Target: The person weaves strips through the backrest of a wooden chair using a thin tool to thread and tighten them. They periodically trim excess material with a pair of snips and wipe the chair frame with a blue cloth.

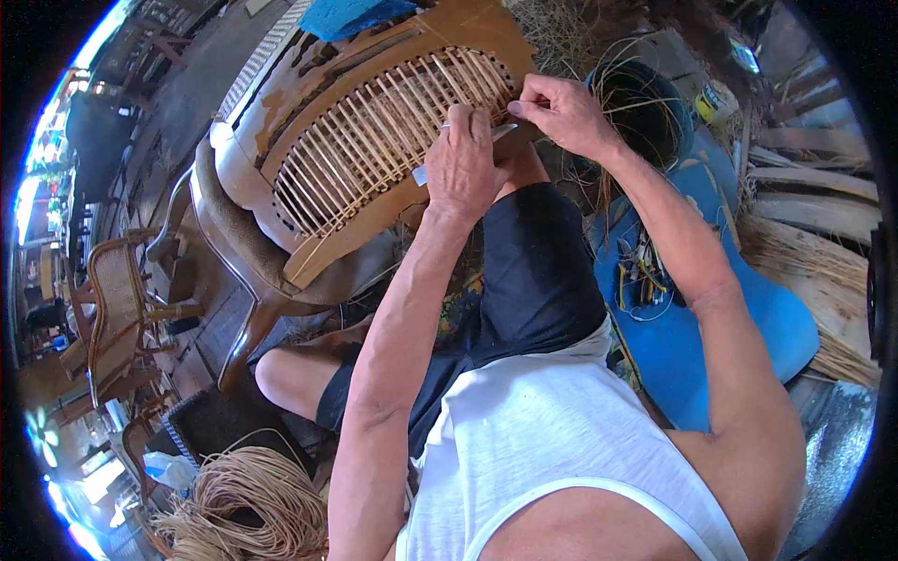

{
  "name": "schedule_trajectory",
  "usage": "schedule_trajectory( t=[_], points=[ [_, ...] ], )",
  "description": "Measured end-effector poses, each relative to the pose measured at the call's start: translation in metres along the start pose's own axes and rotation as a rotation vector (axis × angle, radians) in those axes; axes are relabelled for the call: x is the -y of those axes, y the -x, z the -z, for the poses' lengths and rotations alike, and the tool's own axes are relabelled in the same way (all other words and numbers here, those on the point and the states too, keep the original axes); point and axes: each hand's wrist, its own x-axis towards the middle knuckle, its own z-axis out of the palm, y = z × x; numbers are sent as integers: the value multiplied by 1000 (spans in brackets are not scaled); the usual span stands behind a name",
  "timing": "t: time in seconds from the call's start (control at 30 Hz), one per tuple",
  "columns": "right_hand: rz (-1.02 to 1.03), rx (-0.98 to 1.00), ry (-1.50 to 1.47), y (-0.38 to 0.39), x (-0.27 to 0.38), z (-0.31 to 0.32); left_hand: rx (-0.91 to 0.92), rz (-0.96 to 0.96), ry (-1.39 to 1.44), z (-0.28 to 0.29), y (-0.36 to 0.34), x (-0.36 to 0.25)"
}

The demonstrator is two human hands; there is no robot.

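Observation:
A curved wooden chair frame (309,266) leans across in front of me, its oval opening strung with many parallel rattan strands (374,140). Over the lower rim of that opening, my left hand (463,168) is closed, fingertips at the strands. A flat pale piece (420,175) shows on either side of this hand; its kind is unclear. My right hand (566,117) pinches thumb and finger together at the right end of the opening. Whatever thin thing lies in that pinch is too small to make out.
A coil of rattan (257,505) lies at lower left. To the right are a dark bucket (645,117) with loose fibres and a blue seat-like surface (748,323) bearing pliers (645,276). Another chair (117,299) stands at left; wood strips (814,192) are stacked far right.

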Motion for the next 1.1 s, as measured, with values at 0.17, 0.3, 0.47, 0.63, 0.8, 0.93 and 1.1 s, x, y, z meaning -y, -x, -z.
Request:
schedule_trajectory(
  t=[0.17,0.3,0.47,0.63,0.8,0.93,1.1],
  points=[
    [-33,9,52,9,-5,11,6,32,100,7,17,-5],
    [207,-322,638,35,34,42,-219,186,288,51,90,-17],
    [418,126,89,89,95,-18,15,605,2466,46,168,31],
    [443,281,-256,121,140,-70,-133,1091,2170,76,155,-11],
    [522,342,-356,100,136,-64,51,1127,2254,72,153,-18],
    [450,283,-610,68,154,-39,93,974,2299,113,121,-20],
    [552,359,-394,61,141,-39,101,1040,2318,95,117,-32]
  ],
)
